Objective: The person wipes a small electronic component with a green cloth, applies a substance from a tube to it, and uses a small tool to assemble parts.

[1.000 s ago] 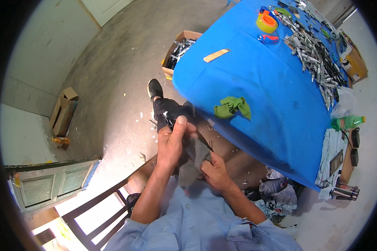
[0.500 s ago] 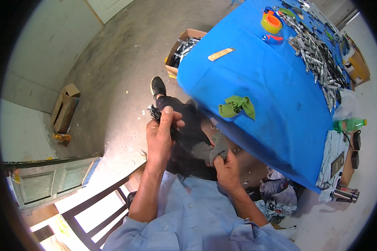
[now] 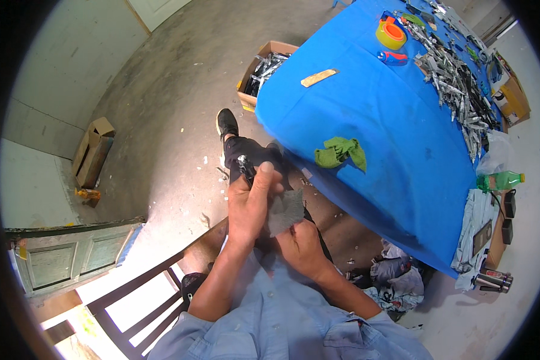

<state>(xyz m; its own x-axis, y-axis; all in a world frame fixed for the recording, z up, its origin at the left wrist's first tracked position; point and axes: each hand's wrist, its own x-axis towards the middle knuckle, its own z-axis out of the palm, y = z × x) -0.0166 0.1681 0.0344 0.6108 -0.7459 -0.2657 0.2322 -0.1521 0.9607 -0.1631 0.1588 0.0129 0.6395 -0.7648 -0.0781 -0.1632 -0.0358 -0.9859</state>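
Note:
Closed around a small black object with a shiny silvery end (image 3: 246,168), my left hand (image 3: 248,210) is over my lap; the thumb lies along the top, and the fingers hide much of the object. My right hand (image 3: 300,247) is closed on a grey cloth (image 3: 287,211), which spreads up from its fingers beside the left hand. The cloth's far edge comes close to the left fingers; whether they touch, I cannot tell. A crumpled green cloth (image 3: 342,153) lies on the near edge of the blue-covered table (image 3: 396,162).
On the table lie a flat tan strip (image 3: 319,78), a yellow tape roll (image 3: 391,35), a red-and-blue tool (image 3: 392,57) and a heap of silvery and black parts (image 3: 459,87). A green bottle (image 3: 501,180) stands at right. A filled carton (image 3: 246,90) sits on the floor.
My right hand has brought the grey cloth left, up against the left hand. The left hand has shifted slightly right and lower, and the black object now points more upright.

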